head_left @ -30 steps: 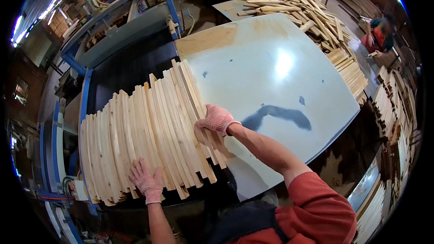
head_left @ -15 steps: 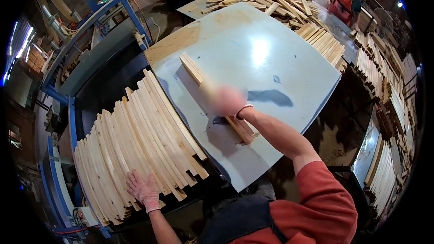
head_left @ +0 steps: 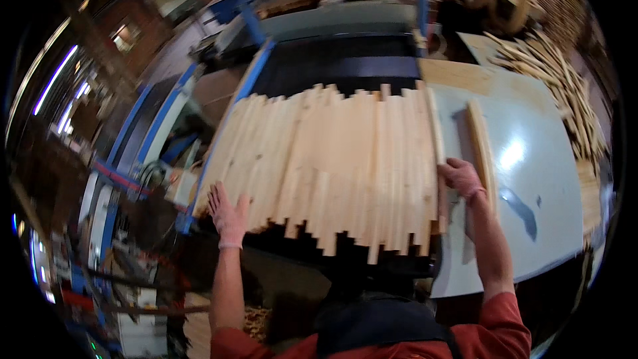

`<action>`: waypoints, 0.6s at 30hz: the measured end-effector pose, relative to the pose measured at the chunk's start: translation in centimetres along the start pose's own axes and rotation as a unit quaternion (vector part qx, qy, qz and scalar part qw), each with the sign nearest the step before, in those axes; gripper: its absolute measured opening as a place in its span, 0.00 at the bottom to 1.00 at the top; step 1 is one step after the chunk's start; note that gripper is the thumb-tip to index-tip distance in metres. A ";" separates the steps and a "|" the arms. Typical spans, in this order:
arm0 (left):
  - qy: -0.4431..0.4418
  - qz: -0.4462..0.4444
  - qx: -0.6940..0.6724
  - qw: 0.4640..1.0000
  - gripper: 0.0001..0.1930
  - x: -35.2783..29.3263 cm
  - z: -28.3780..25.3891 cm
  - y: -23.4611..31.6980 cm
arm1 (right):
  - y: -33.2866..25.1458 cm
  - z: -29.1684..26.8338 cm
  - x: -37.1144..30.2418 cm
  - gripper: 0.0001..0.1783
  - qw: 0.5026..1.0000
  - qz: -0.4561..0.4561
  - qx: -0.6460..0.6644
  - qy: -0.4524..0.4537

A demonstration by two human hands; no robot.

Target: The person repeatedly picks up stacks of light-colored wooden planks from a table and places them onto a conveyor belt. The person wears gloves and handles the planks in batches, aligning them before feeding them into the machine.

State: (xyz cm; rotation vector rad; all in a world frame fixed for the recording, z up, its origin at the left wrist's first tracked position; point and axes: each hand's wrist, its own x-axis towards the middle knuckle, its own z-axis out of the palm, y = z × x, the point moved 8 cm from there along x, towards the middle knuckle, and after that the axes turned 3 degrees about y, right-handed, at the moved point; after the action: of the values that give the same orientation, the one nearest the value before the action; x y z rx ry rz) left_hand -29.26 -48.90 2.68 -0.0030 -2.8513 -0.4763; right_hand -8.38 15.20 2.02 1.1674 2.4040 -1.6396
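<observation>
Since half second ago: right hand (head_left: 461, 178) back from loose curved slat (head_left: 481, 153) to right edge of slat row (head_left: 332, 166), fingers curled on edge slat. Left hand (head_left: 228, 215) open, flat on row's left end. Row spans dark machine bed; pale grey desk (head_left: 531, 226) right. Workshop dim, blurred; far slat pile (head_left: 558, 86) cut off.
</observation>
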 end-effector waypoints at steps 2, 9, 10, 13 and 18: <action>-0.006 -0.061 0.071 0.996 0.49 2.5 -0.9 -4.3 | 2.6 -3.0 0.4 0.23 0.996 0.001 0.082 0.039; 0.007 -0.050 0.104 0.993 0.36 13.3 -4.5 -8.9 | 3.9 -1.9 -1.5 0.12 0.875 -0.128 -0.388 0.260; 0.031 -0.042 0.132 0.990 0.33 14.2 -4.6 -11.2 | 2.6 -1.0 -1.2 0.10 0.883 -0.088 -0.389 0.249; 0.038 0.030 0.164 0.985 0.38 17.2 -4.0 -12.8 | 0.9 -0.6 0.9 0.22 0.909 -0.031 -0.289 0.297; -0.092 -0.133 0.210 0.964 0.41 19.9 -4.9 -16.4 | -3.1 1.2 -1.0 0.27 0.881 -0.030 -0.379 0.282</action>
State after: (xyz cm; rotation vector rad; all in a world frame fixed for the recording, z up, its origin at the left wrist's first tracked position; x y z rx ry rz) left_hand -48.00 -66.76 6.78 0.4388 -3.0902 0.0967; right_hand -9.86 13.14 4.33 1.5046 2.9494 -0.2171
